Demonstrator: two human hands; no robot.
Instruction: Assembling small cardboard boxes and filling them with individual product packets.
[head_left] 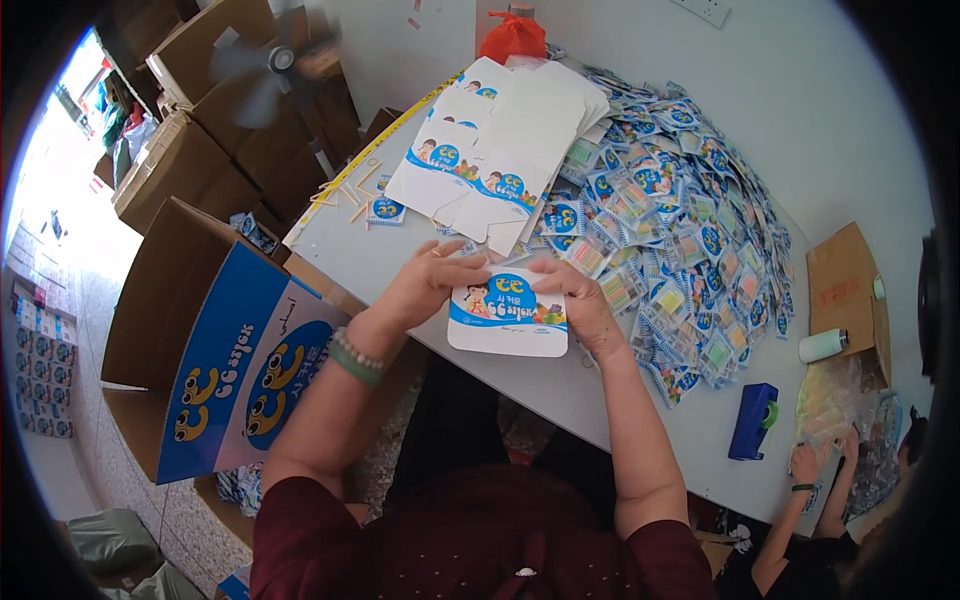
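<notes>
White table (345,243) before you, open blue shipping carton (215,350) off its left edge | your left hand (435,280): pinching the printed carton (505,340) at upper left, held between both hands by the table's near edge | right hand (585,305): pinching its upper right; best keep both pinches light and level, lest it crease | packet pile (690,240): right

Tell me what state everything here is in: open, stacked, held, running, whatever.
Small carton: gripped by left hand and right hand.
Flat cartons: stacked, overlapping.
Packets: loose, heaped.
Large blue carton: open.
Red bag: bunched.
Fan: blurred, apparently spinning.
</notes>
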